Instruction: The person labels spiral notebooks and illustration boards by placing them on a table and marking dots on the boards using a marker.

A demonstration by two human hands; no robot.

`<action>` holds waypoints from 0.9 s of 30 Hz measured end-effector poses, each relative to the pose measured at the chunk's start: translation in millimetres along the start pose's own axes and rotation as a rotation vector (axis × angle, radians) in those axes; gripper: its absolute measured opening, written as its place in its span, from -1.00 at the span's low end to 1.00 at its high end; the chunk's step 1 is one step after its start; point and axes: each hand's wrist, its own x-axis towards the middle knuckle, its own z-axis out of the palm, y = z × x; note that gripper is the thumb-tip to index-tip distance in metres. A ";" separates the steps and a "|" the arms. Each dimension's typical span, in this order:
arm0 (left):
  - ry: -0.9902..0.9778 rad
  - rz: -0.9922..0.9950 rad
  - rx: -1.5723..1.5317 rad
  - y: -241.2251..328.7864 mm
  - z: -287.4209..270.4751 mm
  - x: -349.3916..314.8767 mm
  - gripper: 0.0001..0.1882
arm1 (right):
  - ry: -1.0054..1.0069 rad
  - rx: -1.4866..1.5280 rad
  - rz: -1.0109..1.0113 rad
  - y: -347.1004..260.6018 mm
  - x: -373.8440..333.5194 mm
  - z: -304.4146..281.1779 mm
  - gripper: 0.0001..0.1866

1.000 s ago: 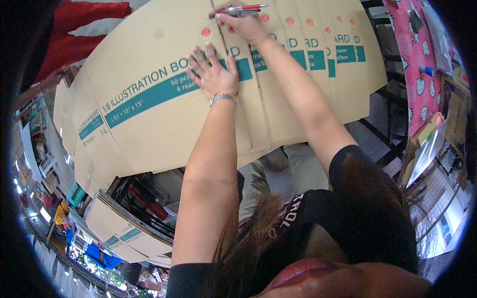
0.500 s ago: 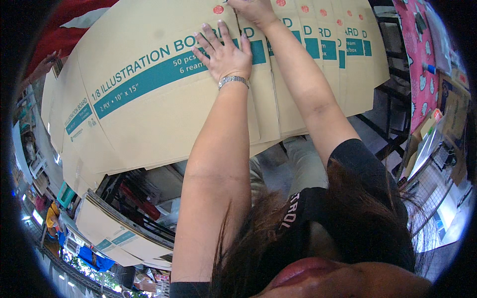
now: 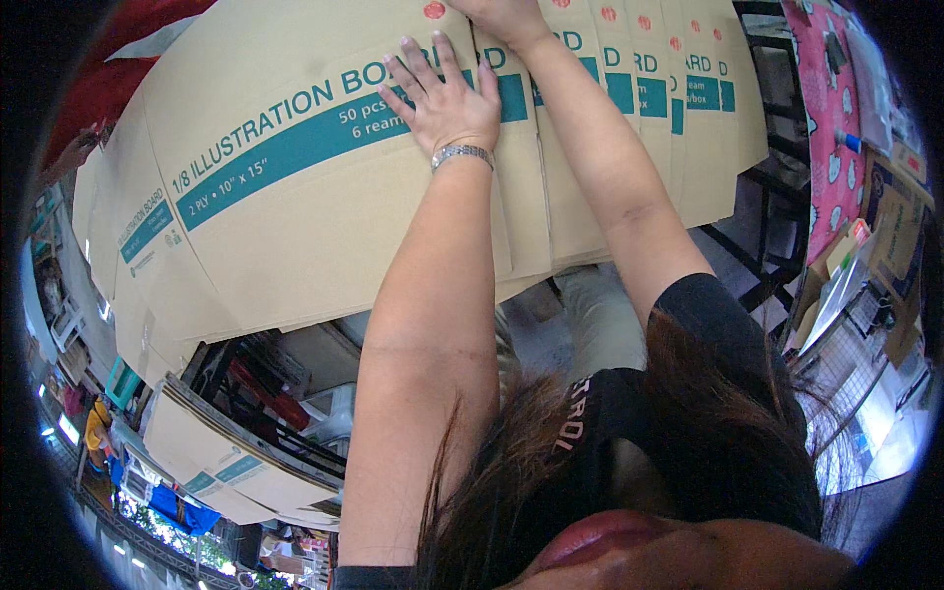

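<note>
A large flattened cardboard box (image 3: 295, 236), tan with green printing and a red round mark, lies across the work surface. My left hand (image 3: 447, 113), with a metal watch at the wrist, rests palm down on it with fingers spread. At the far edge my right hand (image 3: 503, 18) is bent over the cardboard beside a dark seam. Its fingers look curled together, but the upper picture edge cuts off their tips and whatever they may hold. More flattened boxes (image 3: 634, 197) overlap like a fan on the right, partly under my right forearm.
Another stack of flattened cardboard (image 3: 197, 433) sits lower at the left by a dark metal frame (image 3: 221, 369). At the right are a pink patterned cloth (image 3: 831, 128) and upright cartons (image 3: 895, 226). Red fabric (image 3: 93, 93) and part of another person's hand (image 3: 84, 143) show at the far left.
My right hand has shifted slightly up, its fingertips leaving the picture. My left hand stays flat on the cardboard. The other person's hand at the far left appears lower.
</note>
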 end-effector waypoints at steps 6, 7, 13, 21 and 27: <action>0.013 0.003 -0.001 -2.7 1.8 -0.5 -0.29 | 0.069 -0.011 0.001 -3.6 -2.1 2.4 -0.89; 0.014 0.003 0.002 -2.3 1.9 0.0 -0.29 | 0.085 -0.019 -0.021 -3.2 -1.8 2.4 -0.89; 0.006 0.005 0.015 -2.5 2.0 0.0 -0.30 | 0.086 -0.011 0.005 -3.8 -0.5 -0.2 -0.91; -0.015 0.010 -0.011 -1.6 0.4 -0.1 -0.30 | 0.083 0.024 0.010 2.2 1.6 1.9 -0.89; -0.029 0.006 0.010 -2.7 1.0 -0.3 -0.30 | 0.085 -0.046 -0.017 0.5 0.6 2.1 -0.89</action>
